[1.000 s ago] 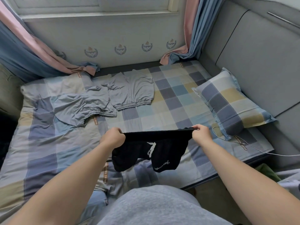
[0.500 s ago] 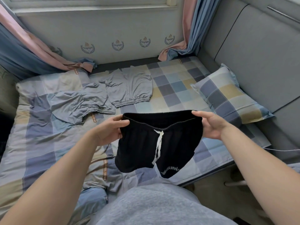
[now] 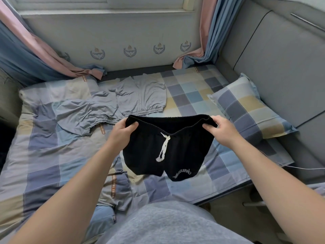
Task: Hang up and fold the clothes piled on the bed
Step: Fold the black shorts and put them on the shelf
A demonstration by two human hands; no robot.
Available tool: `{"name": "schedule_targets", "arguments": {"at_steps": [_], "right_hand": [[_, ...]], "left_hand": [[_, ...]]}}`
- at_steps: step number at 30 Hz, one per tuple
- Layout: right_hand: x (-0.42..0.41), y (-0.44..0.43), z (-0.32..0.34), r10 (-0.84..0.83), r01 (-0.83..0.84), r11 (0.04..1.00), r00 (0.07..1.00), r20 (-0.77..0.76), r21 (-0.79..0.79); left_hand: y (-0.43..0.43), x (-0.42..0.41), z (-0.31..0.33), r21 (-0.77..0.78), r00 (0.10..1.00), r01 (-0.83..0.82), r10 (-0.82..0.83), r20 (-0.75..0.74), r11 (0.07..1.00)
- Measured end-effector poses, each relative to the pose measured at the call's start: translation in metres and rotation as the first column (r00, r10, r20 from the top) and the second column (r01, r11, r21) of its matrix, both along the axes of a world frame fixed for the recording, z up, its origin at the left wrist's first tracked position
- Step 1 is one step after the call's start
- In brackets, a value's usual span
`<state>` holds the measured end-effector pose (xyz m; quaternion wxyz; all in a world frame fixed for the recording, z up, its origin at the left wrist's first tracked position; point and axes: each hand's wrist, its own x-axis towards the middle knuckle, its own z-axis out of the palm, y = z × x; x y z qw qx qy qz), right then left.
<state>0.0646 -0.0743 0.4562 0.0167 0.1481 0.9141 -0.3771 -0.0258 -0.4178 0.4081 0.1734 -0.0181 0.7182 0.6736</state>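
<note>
the bed point(image 3: 52, 155) is filling most of the view, and its checked sheet of blue, grey and pale yellow squares is lying wrinkled on the left half. a grey padded wall point(image 3: 281, 59) is running along the bed's right side. a pink and blue left curtain point(image 3: 26, 50) is hanging down with its end resting on the far left corner of the bed, and a right curtain point(image 3: 211, 32) in the same colours is hanging at the far right corner. a checked pillow point(image 3: 249, 110) is lying on the right of the bed, against the padded wall. the person's grey top point(image 3: 167, 224) is showing at the bottom edge.

two grey garments are lying on the sheet beyond the hands: a crumpled grey garment point(image 3: 82, 115) on the left, and a flatter grey garment point(image 3: 142, 95) beside it, touching it, with its gathered elastic edge facing the person.

the black shorts point(image 3: 158, 152) are hanging in the air over the middle of the bed, held by the waistband, with the two legs dangling toward the person. the left grip point(image 3: 121, 132) is clenching the waistband's left end, fingers curled over the fabric. the right grip point(image 3: 221, 129) is pinching the right end in the same way. the waistband is sagging between them.

a white drawstring point(image 3: 163, 150) is hanging down the front of the shorts. white lettering point(image 3: 182, 173) is showing near the hem of the right leg. a thin white cable point(image 3: 299, 168) is trailing off the bed's near right corner.
</note>
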Motion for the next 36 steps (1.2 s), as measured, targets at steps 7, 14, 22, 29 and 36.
{"name": "schedule_targets", "arguments": {"at_steps": [7, 14, 22, 29, 36], "right_hand": [[-0.006, -0.030, 0.000, -0.115, 0.116, 0.991, 0.993, -0.016, 0.070], [-0.009, -0.067, 0.012, -0.100, 0.125, 0.889, 0.992, 0.079, -0.441], [-0.004, -0.089, 0.044, 0.194, -0.169, 0.838, 0.981, -0.006, -0.519], [0.003, -0.081, 0.048, 0.335, -0.362, 0.918, 0.926, -0.174, -0.162], [0.001, -0.052, 0.018, 0.136, -0.086, 0.863, 0.989, 0.064, -0.498]], "left_hand": [[0.025, -0.001, 0.005, -0.175, 0.917, -0.268, 0.306, 0.254, 0.948], [0.046, 0.015, 0.026, 0.171, 0.935, -0.205, 0.142, 0.326, 0.964], [0.062, 0.052, 0.070, 0.264, 0.947, 0.300, -0.320, 0.033, 0.917], [0.067, 0.058, 0.064, 0.076, 0.968, 0.240, -0.232, -0.094, 0.968], [0.052, 0.050, 0.053, 0.237, 0.979, 0.184, -0.200, 0.048, 0.954]]}}
